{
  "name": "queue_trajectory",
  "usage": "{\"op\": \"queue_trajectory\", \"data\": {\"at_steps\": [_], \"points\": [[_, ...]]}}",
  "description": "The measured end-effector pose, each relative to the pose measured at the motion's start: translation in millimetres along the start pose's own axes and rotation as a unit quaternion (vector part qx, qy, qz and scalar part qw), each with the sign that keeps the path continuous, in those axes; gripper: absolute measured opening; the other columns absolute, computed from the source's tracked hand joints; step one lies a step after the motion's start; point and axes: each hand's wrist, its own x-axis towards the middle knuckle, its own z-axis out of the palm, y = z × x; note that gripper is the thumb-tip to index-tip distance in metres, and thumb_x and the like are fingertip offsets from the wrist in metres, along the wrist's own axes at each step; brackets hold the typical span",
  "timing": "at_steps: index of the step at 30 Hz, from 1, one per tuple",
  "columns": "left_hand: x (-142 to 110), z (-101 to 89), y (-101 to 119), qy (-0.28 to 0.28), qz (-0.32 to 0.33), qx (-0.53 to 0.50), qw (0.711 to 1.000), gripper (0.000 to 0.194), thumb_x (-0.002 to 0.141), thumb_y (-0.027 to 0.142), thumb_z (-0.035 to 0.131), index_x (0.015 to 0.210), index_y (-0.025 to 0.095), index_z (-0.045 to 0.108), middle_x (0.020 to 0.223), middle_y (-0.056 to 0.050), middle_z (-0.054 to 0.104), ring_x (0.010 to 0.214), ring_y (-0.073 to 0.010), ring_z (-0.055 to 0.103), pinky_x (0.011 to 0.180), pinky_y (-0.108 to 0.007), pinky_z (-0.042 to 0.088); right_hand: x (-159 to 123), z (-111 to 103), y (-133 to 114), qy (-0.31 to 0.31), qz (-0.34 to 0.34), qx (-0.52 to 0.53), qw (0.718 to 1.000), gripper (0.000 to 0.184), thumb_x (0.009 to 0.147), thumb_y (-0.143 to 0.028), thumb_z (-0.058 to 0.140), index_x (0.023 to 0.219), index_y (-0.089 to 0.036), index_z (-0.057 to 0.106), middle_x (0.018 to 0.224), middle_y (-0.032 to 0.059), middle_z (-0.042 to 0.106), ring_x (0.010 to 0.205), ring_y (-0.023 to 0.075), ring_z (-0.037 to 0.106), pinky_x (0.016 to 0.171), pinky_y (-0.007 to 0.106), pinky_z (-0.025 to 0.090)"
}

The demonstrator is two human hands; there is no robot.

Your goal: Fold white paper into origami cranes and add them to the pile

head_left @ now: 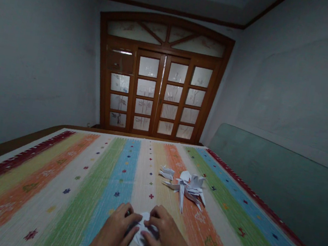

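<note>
A small piece of folded white paper lies at the near middle of the table, between my two hands. My left hand is closed on its left side, with thumb and fingers pinching the paper. On the right side my right hand grips it too, its thumb and bent fingers pressed on the paper. The fingers cover much of the sheet, so its full shape is hidden. Beyond my right hand sits a cluster of folded white paper figures with pointed tips. A smaller folded paper piece rests just left of that cluster.
A striped, colourful tablecloth covers the table. Along the right side stands a pale green panel against the white wall. Wooden doors with frosted panes close off the far end of the room.
</note>
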Motion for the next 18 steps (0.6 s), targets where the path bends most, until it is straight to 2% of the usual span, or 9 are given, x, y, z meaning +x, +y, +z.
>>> {"op": "queue_trajectory", "data": {"at_steps": [2, 5, 11, 14, 18], "points": [[0.4, -0.6, 0.4, -0.001, 0.014, 0.023, 1.000, 0.023, 0.091, 0.013, 0.064, 0.107, 0.025, 0.075, 0.100, -0.008, 0.066, 0.092, -0.0244, 0.067, 0.081, -0.037, 0.055, -0.4, 5.7, 0.4, 0.010, 0.018, -0.003, 1.000, 0.015, 0.083, -0.020, 0.073, 0.098, -0.019, 0.072, 0.108, 0.0066, 0.062, 0.100, 0.0206, 0.059, 0.089, 0.031, 0.047], [1.2, 0.2, 0.1, 0.006, 0.055, 0.068, 0.996, 0.018, 0.093, 0.014, 0.062, 0.101, 0.023, 0.075, 0.097, -0.008, 0.065, 0.089, -0.0238, 0.066, 0.076, -0.035, 0.056, -0.2, 13.9, 2.0, 0.027, 0.022, -0.021, 0.999, 0.011, 0.087, -0.011, 0.066, 0.095, -0.018, 0.069, 0.103, 0.0060, 0.061, 0.097, 0.0193, 0.059, 0.087, 0.030, 0.046], [1.0, 11.6, -2.8, 0.069, 0.141, 0.146, 0.977, 0.022, 0.094, 0.008, 0.054, 0.101, 0.021, 0.071, 0.096, -0.008, 0.066, 0.087, -0.0236, 0.064, 0.073, -0.032, 0.056, -1.1, 20.4, 2.3, 0.041, -0.017, -0.077, 0.996, 0.016, 0.089, -0.006, 0.058, 0.096, -0.018, 0.066, 0.103, 0.0067, 0.060, 0.097, 0.0209, 0.057, 0.084, 0.032, 0.047], [0.8, 11.7, -1.3, 0.056, 0.128, 0.131, 0.981, 0.023, 0.092, 0.005, 0.055, 0.100, 0.020, 0.071, 0.096, -0.008, 0.067, 0.089, -0.0241, 0.064, 0.075, -0.033, 0.056, -2.1, 19.1, 0.3, 0.028, -0.024, -0.102, 0.994, 0.015, 0.088, -0.008, 0.057, 0.095, -0.019, 0.065, 0.103, 0.0077, 0.060, 0.100, 0.0229, 0.057, 0.086, 0.034, 0.047], [1.7, 4.6, 2.5, 0.016, 0.072, 0.067, 0.995, 0.019, 0.091, 0.007, 0.059, 0.093, 0.019, 0.074, 0.095, -0.008, 0.067, 0.089, -0.0232, 0.065, 0.076, -0.034, 0.054, -4.1, 16.5, -2.2, 0.014, -0.008, -0.085, 0.996, 0.015, 0.085, -0.017, 0.068, 0.099, -0.020, 0.065, 0.109, 0.0078, 0.060, 0.102, 0.0246, 0.055, 0.089, 0.037, 0.047]]}}
